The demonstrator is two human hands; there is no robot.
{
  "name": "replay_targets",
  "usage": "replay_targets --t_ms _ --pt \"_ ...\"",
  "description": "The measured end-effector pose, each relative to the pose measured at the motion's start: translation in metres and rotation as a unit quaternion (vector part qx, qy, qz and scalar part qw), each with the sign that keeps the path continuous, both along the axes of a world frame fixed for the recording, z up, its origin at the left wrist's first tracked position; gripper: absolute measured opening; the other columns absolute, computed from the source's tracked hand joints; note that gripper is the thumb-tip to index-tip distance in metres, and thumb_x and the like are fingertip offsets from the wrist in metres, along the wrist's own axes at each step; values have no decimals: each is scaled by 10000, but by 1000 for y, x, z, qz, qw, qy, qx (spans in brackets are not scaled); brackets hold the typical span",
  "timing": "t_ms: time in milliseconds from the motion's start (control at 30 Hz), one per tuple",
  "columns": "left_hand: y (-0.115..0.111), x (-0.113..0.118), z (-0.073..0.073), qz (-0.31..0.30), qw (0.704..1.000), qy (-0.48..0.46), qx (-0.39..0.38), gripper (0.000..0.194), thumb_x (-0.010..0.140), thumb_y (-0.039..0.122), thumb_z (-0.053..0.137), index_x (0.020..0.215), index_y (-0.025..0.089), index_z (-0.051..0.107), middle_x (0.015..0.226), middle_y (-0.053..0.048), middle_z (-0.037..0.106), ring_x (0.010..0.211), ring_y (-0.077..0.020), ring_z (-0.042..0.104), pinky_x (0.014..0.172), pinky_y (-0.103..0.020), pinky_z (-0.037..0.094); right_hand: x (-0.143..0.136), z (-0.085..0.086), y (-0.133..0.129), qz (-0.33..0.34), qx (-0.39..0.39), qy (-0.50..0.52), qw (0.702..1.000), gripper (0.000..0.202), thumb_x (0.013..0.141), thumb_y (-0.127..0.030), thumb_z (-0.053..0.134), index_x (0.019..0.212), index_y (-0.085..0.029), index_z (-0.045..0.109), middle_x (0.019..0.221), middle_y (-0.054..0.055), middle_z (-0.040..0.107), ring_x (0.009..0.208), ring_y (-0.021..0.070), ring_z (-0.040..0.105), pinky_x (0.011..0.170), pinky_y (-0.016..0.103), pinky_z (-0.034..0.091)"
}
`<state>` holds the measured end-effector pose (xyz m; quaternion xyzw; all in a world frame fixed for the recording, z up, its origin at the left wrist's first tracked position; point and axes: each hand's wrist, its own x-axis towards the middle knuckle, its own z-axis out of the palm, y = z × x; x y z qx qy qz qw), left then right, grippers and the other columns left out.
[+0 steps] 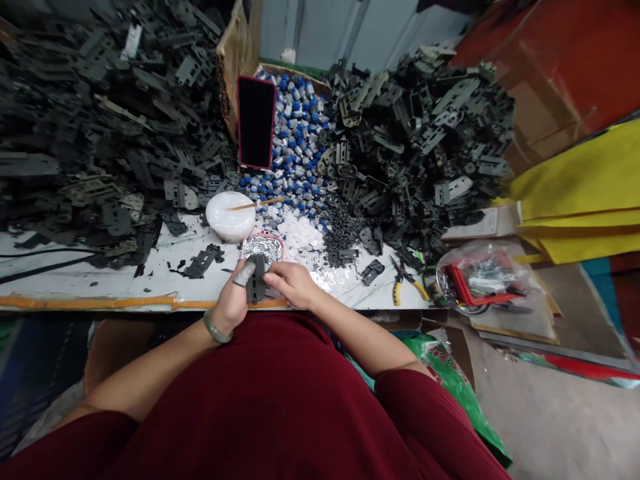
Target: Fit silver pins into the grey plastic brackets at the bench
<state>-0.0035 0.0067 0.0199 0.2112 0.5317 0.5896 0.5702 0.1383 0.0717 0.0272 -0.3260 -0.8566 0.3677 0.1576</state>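
A dark grey slotted part (256, 280) is held upright near the table's front edge. My left hand (234, 297), with grey wrapping on a finger and a green bangle at the wrist, grips it from the left. On its right side, my right hand (293, 283) has thumb and fingers pressed together at the part; anything small between them is hidden. Just behind the hands lies a pink-rimmed tray (283, 248) of small shiny metal pieces. A white bowl (227, 223) with a wooden stick (265, 202) across it sits to the left.
Heaps of dark parts (170, 113) rise at left and right. A phone (257, 123) stands before blue-and-white pieces (300, 133). White discs (300, 230), small black pieces (345, 227), yellow-handled pliers (407, 283) and a plastic-lined bowl (483, 277) lie rightward.
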Motion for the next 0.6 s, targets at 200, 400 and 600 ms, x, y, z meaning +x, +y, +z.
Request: replay_targets --t_ms 200,400,600 --pt "7 -1 5 3 946 -266 -186 129 807 102 483 730 154 573 569 12 555 476 -101 528 429 -186 439 -2 6 0 108 183 95 973 592 780 -681 525 1069 -167 583 1037 121 600 995 229 521 853 371 411" --pt "10 5 13 24 933 -301 -194 217 825 22 402 770 159 561 512 51 470 394 -63 461 347 -122 379 -17 -18 -15 94 257 62 960 407 850 -546 539 965 -170 641 859 80 610 863 209 504 805 373 402" --pt "2 -16 3 -10 985 -129 -113 116 764 261 613 725 167 557 584 29 527 493 -89 498 420 -179 399 -28 -29 -18 100 216 87 967 414 845 -542 550 1046 -188 626 991 101 624 994 219 507 857 366 399"
